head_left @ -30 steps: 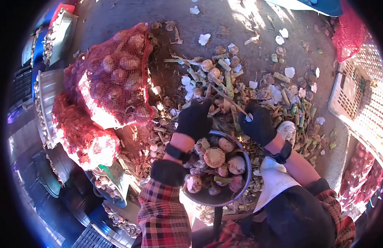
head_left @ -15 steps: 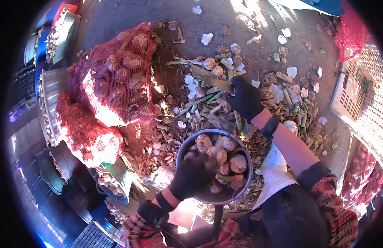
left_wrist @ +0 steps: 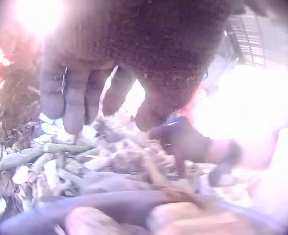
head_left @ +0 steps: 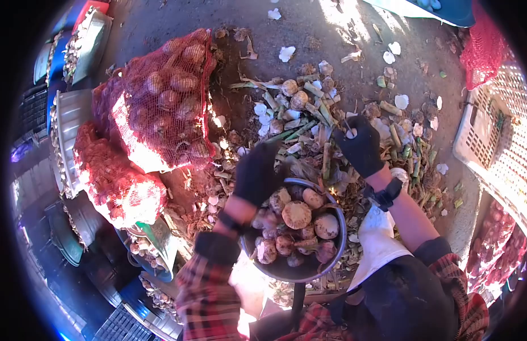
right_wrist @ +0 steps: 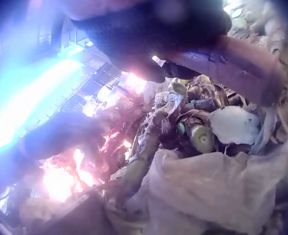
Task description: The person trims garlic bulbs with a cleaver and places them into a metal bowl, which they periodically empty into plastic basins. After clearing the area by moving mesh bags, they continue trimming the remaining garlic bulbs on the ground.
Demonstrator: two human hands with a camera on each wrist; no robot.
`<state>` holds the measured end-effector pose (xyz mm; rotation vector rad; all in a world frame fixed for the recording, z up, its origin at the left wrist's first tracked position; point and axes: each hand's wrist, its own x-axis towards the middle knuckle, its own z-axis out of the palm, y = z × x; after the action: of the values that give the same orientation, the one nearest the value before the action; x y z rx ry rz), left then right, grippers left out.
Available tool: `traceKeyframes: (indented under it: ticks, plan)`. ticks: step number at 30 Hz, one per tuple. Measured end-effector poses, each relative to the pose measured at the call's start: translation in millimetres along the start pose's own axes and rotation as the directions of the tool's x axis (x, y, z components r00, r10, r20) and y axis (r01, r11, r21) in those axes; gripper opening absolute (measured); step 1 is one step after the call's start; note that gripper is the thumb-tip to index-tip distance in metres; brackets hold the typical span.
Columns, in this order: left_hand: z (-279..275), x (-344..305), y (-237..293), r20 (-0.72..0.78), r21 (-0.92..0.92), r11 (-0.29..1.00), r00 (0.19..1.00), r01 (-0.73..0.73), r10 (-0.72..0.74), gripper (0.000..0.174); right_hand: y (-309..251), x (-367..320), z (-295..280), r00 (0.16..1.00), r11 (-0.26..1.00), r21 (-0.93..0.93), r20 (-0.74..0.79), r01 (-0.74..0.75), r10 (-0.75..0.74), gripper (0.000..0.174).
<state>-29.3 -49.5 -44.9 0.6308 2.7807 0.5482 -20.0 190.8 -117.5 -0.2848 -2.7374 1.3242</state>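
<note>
My left hand [head_left: 259, 173], in a dark glove, is over the upper left rim of a round bowl [head_left: 343, 238]. Its fingers [left_wrist: 74, 105] hang loosely down with nothing between them. Trimmed garlic bulbs [head_left: 296, 215] fill much of the bowl, one with a stem still on it. Farther right, my gloved right hand [head_left: 360, 146] grips a knife [right_wrist: 232, 68], whose broad flat blade shows in the right wrist view. Below that blade lie cut stalks [right_wrist: 201, 138] and papery skins. More garlic bulbs [head_left: 299, 101] rest on the heap beyond both hands.
Two red mesh sacks of bulbs, a large one [head_left: 169, 96] and a smaller one [head_left: 124, 187], stand at the left. A pale plastic crate [head_left: 480, 128] is at the right, with another red mesh sack [head_left: 482, 51] behind it. Scraps litter the ground.
My left hand dipped into the bowl, then rose back out toward the heap; another bulb now shows in the bowl. My right hand moved with the knife over the heap, then back right.
</note>
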Motion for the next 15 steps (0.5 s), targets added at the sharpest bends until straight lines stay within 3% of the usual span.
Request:
traceKeyframes:
  ticks: [1, 2, 6, 7, 8, 11, 15]
  plan:
    - [13.9, 23.6, -10.8, 0.024, 0.065, 0.995, 0.996, 0.080, -0.081, 0.047, 0.1, -3.1, -2.2, 0.999, 0.999, 0.029, 0.005, -0.037, 0.037, 0.026]
    - [29.3, 40.2, -19.7, -0.118, 0.057, 0.996, 0.991, 0.070, -0.063, 0.042, 0.2, -4.8, -5.1, 0.999, 0.999, 0.023, -0.003, -0.035, 0.035, 0.026]
    - [48.7, 97.8, -11.7, -0.251, -0.031, 0.987, 0.955, 0.156, -0.159, 0.045, 1.1, -16.6, -16.8, 0.995, 0.996, 0.044, 0.063, -0.081, 0.078, 0.022]
    - [42.3, 114.7, -2.3, -0.104, -0.082, 0.925, 0.920, 0.371, -0.378, 0.047, 2.3, -19.4, -17.7, 0.995, 0.996, 0.038, 0.061, -0.076, 0.074, 0.022]
    - [35.6, 129.2, 4.7, 0.049, -0.097, 0.815, 0.821, 0.571, -0.569, 0.050, 3.1, -22.0, -18.0, 0.992, 0.993, 0.038, 0.070, -0.111, 0.108, 0.021]
    - [51.9, 153.1, -2.3, -0.033, -0.029, 0.839, 0.839, 0.543, -0.544, 0.055, 3.1, -23.2, -18.2, 0.994, 0.994, 0.043, 0.051, -0.101, 0.099, 0.020]
    - [49.8, 152.0, -14.5, 0.038, -0.089, 0.899, 0.903, 0.429, -0.428, 0.051, 8.1, -26.2, -24.7, 0.997, 0.997, 0.035, 0.035, -0.074, 0.073, 0.019]
